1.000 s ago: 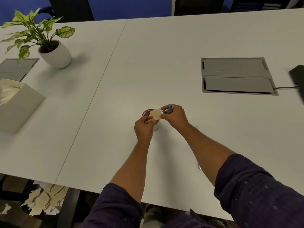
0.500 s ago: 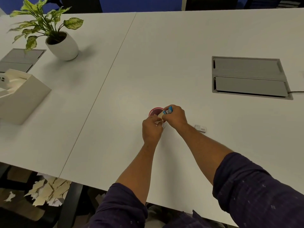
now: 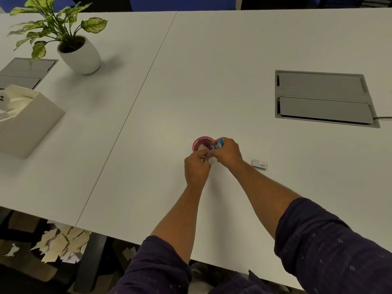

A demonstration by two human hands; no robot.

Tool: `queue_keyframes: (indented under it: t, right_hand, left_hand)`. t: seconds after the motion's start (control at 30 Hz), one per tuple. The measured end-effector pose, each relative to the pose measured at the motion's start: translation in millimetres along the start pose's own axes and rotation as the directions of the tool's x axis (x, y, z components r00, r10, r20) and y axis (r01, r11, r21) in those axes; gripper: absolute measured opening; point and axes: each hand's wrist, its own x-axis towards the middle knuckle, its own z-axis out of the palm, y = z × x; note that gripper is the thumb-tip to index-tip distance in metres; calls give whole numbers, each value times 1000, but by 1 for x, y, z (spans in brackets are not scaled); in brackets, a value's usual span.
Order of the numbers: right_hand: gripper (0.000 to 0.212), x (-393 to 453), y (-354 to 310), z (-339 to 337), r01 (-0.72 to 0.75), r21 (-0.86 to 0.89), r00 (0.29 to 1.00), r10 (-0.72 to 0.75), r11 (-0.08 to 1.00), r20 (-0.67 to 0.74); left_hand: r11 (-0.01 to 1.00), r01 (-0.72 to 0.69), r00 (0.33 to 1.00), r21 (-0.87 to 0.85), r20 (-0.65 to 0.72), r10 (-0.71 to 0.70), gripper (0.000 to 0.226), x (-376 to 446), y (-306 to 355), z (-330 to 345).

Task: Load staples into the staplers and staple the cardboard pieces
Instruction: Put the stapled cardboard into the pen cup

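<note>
Stapling step: right hand [image 3: 228, 152] grips the stapler [image 3: 218, 144], left hand [image 3: 196, 166] pinches the card [image 3: 202, 147] mid-table; next, squeeze the stapler squarely.

Head cam, wide-angle, looks fwd/down over white table [image 3: 212, 60], hands mid-frame.

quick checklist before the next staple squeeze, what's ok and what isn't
1. Small blue stapler held in right hand: ok.
2. Tan cardboard piece pinched by left hand: ok.
3. Cardboard seated in the stapler's mouth: cannot tell, fingers hide it.
4. Staples loaded: cannot tell.
5. Small white staple box on the white table beside the right wrist: ok.
6. Round red container just behind the hands: ok.
</note>
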Motion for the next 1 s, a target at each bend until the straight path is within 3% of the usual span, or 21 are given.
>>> queue_keyframes:
  t: [0.4,0.5,0.63,0.73,0.83,1.0]
  right_hand:
    - [33,-20,16,-13,50,229,997,-36,972,-64]
    - [43,-29,23,-19,-23,323,1000,22,946,8]
    - [77,-43,38,-29,-140,439,983,71,887,169]
    - [66,-55,58,-38,-221,424,958,114,879,263]
    - [53,-68,78,-45,-278,432,950,177,858,258]
    - [54,-83,107,-49,-338,346,937,278,875,211]
  left_hand:
    - [992,-114,986,-58,-129,106,13,-23,20,6]
    - [991,-106,992,-77,-73,101,14,-37,27,15]
    - [986,-128,992,-108,0,128,17,-56,30,27]
    - [993,-93,991,-71,95,100,22,-68,26,36]
    - [996,-77,981,-42,175,83,24,-81,21,44]
    - [999,-29,959,30,284,19,25,-98,17,54]
